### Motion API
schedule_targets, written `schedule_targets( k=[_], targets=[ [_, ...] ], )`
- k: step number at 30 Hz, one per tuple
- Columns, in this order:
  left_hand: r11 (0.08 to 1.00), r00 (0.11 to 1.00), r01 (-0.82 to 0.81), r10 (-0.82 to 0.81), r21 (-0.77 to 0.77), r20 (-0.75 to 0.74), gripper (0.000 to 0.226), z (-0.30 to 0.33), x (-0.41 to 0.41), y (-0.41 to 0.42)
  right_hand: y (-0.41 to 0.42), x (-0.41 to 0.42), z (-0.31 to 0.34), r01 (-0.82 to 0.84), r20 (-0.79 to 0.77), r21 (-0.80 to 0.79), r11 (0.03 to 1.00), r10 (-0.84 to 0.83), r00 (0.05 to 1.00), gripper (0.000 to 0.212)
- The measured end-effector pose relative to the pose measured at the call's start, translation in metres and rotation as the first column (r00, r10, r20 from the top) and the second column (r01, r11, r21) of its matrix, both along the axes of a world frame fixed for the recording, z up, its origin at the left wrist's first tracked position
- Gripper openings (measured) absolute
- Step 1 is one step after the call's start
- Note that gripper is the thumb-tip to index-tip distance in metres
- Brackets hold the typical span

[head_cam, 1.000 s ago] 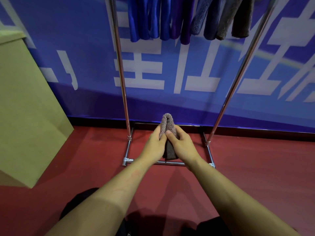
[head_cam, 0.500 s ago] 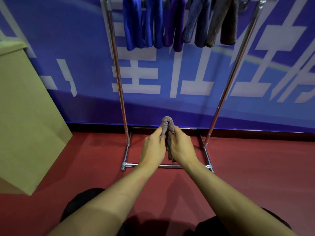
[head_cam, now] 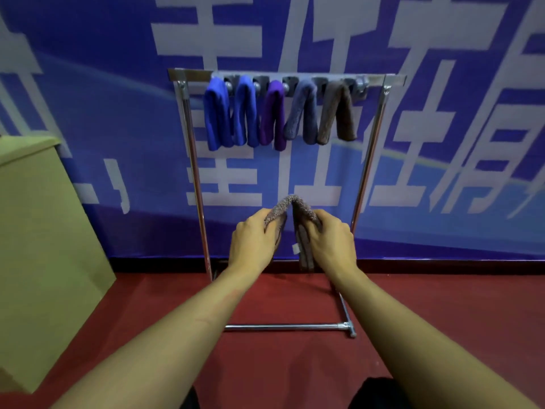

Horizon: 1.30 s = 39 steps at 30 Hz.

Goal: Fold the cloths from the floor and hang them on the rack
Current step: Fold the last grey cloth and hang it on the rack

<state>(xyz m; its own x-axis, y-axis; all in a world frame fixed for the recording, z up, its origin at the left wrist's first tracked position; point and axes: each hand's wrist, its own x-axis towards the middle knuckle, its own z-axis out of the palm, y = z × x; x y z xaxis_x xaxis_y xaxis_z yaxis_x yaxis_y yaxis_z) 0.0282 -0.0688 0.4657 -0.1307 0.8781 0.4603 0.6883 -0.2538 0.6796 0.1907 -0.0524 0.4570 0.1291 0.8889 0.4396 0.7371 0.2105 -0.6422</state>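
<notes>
Five folded terry cloths (head_cam: 280,113) already hang over the chrome rack's (head_cam: 365,160) top bar; left hand (head_cam: 250,242) and right hand (head_cam: 331,243) each grip the folded grey-brown terry cloth (head_cam: 295,208), held well below the bar, not yet hung.

A blue banner (head_cam: 88,84) with large white characters covers the whole wall. Below the banner, a thin black skirting strip (head_cam: 442,265) runs along its lower edge. Below that strip lies the dark red floor (head_cam: 457,320). To the left of the banner, a tall light-brown cardboard box (head_cam: 38,246) stands on the floor, its upper part overlapping the banner's left end.
</notes>
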Motion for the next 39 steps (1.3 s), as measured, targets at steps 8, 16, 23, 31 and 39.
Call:
schedule_targets(
  k=[8,16,23,31,39],
  targets=[
    [0.998,0.996,0.069,-0.068,-0.011,0.065,0.021,0.076,0.063,0.039,0.027,0.041,0.088,-0.051,-0.018,-0.030,0.998,0.050,0.999,0.014],
    [0.990,0.971,0.099,-0.117,0.096,0.207,0.027,0.155,0.139,0.114,0.100,0.100,0.165,0.119,-0.064,0.208,0.971,-0.107,0.992,0.017],
    [0.974,0.970,0.033,-0.085,0.222,0.229,0.022,0.195,0.184,0.191,0.180,0.137,0.201,0.230,-0.045,0.317,0.920,-0.227,0.973,0.021],
    [0.970,0.975,-0.101,0.053,0.219,0.215,0.024,0.183,0.208,0.254,0.234,0.152,0.196,0.254,0.002,0.311,0.916,-0.268,0.963,0.034],
    [0.981,0.994,-0.101,0.094,0.164,0.053,0.037,0.151,0.218,0.276,0.257,0.166,0.156,0.234,0.011,0.205,0.950,-0.241,0.970,0.034]
  ],
)
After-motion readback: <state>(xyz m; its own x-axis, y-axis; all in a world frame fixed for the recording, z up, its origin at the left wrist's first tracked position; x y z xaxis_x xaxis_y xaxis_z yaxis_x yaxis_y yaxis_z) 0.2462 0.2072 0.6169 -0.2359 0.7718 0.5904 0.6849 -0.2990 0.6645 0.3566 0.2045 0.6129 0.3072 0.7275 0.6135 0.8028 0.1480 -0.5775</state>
